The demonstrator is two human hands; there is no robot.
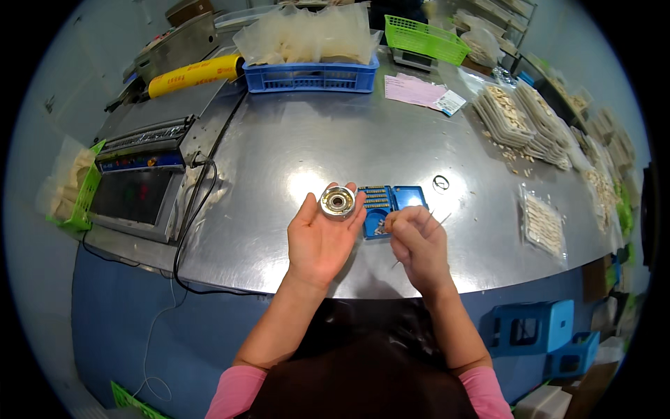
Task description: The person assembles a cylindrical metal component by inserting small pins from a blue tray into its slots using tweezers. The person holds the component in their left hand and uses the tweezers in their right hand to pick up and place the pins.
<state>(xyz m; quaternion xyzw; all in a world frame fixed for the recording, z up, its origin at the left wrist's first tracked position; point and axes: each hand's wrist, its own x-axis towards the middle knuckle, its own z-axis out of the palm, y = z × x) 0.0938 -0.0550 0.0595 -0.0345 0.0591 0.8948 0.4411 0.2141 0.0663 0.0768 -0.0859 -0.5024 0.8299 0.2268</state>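
Note:
My left hand (319,244) is turned palm up and holds a round metal part (337,202), like a bearing with a ringed centre, on its fingers. Closed in a pinch, my right hand (421,244) has a thin metal tool (442,222) passing through it; its exact kind is hidden by the fingers. Between and just beyond the hands lies an open blue case (377,215) with rows of small bits and a round compartment of little metal pieces. The case's lid (409,197) lies folded back, partly behind my right hand.
A dark ring (440,183) lies right of the case on the steel table (279,153). Farther right are a bagged tray (542,225) and stacked trays (504,112). A wrapping machine (136,188) with a black cable stands left. A blue basket (310,77) is at the back.

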